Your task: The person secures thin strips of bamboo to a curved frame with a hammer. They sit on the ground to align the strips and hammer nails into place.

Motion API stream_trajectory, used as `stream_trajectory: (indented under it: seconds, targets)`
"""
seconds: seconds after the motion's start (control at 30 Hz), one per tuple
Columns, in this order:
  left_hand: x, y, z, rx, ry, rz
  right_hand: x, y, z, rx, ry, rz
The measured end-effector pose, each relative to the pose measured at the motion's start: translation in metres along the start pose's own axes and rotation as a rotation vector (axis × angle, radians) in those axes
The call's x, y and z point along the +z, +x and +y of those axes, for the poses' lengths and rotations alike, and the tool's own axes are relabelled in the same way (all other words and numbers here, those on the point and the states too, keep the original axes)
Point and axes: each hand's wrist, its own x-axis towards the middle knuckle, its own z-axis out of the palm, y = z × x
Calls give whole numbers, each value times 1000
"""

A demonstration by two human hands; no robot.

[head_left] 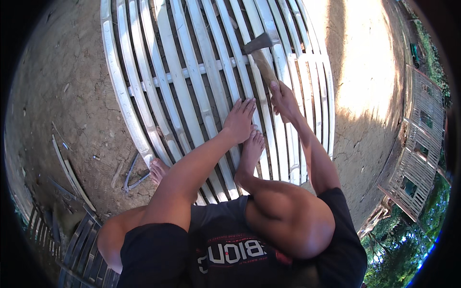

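Observation:
My right hand (285, 102) is wrapped round the wooden handle of a hatchet (263, 62). The dark metal head of the hatchet is over the pale slats, at the far end of the handle. My left hand (239, 120) lies with its fingers stretched out on the slats of a long platform (192, 101), which look like split bamboo. Thin gaps run between the slats, and a crosspiece (189, 72) passes beneath them. One bare foot (250, 151) rests on the slats just below my left hand.
My other foot (158, 170) is at the platform's left edge. Dry cracked ground (72, 96) surrounds the platform, with thin strips (72, 173) lying at left. A dark slatted seat (86, 254) stands at lower left. A slatted wall (418, 144) rises at right.

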Motion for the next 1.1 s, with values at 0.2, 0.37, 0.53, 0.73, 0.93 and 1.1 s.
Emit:
stream_trajectory:
  seconds: [0.2, 0.37, 0.53, 0.73, 0.93, 1.1]
  targets:
    - [1, 4, 9, 13, -17, -12, -9, 8, 25, 47, -83, -132]
    - [1, -2, 9, -7, -2, -14, -1, -3, 10, 33, 318, -70]
    - [-3, 2, 8, 2, -51, -18, 6, 4, 45, 38, 28, -66]
    - [-4, 3, 15, -1, -52, -9, 28, 2, 58, -83, 121, 183]
    - [-2, -5, 8, -20, -61, -23, 15, -7, 19, -99, -284, 46]
    - [-6, 0, 11, -9, -31, -38, 22, -10, 34, -152, -365, 141]
